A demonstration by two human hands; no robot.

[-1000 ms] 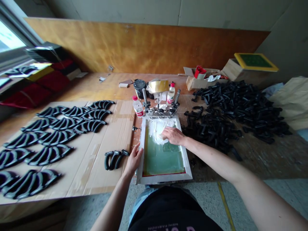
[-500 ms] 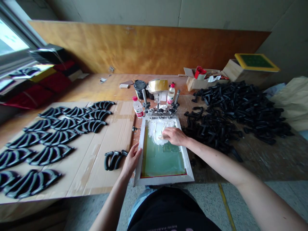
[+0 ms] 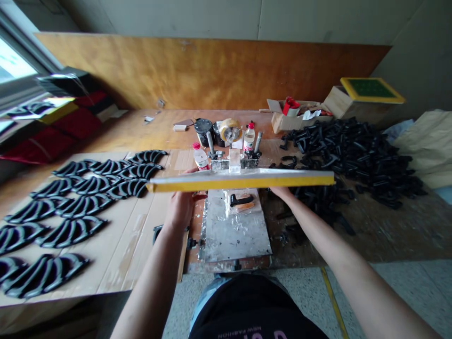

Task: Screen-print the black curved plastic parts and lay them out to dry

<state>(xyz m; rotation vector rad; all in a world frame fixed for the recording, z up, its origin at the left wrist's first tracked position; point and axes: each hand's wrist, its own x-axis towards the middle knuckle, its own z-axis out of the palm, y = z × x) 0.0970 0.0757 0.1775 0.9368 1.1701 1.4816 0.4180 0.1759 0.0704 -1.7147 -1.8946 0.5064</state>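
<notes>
Spanning frame: a long straight bar, the screen frame (image 3: pixel 240 181) seen edge-on above the plate, silvery along the top, flat yellow below.
Metal plate: grey, flat, four-sided, smeared with white, below the frame (image 3: pixel 236 235).
Black piece: smooth, bent like a handle, lying on the plate's far part beside an orange-tan strip (image 3: pixel 236 201).
Cardboard: tan, creased and taped, bearing ribbed, fan-shaped rows of glossy curved parts (image 3: pixel 148 221).
Pile: tangled dark parts on the worn wooden worktop, at the right (image 3: pixel 353 155).
Piece and fingers: it sits between the two hands, apart from the visible part of each.
Left hand: just below the frame's left half, fingers mostly hidden; grip cannot be told (image 3: pixel 177 207).
Right hand: partly behind the frame's lower edge; clenched or released, cannot tell (image 3: pixel 281 193).
</notes>
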